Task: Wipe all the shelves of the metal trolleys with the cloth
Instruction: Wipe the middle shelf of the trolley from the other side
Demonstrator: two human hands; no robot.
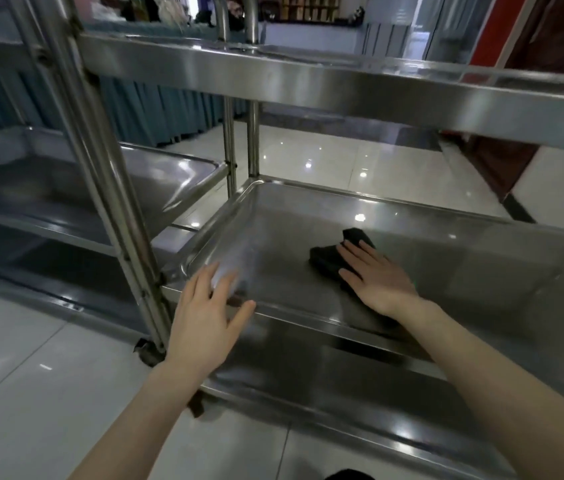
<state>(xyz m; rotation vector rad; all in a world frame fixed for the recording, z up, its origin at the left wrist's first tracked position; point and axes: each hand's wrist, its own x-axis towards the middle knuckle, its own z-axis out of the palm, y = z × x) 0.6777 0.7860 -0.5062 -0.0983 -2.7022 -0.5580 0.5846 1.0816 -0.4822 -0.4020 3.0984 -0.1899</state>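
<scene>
Right hand (377, 278) flat on cloth (329, 259), left hand (204, 317) spread, perhaps touching shelf (446, 258), tiled floor (325, 161)

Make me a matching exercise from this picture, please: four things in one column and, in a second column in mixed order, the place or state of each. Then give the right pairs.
Column one:
1. left hand
2. right hand
3. cloth
4. second trolley

Column two:
A. black, lying on the middle shelf
B. standing at the far left
C. laid flat on the cloth
D. fingers spread, at the shelf's front left corner

Pairs: 1-D, 2-C, 3-A, 4-B.
</scene>
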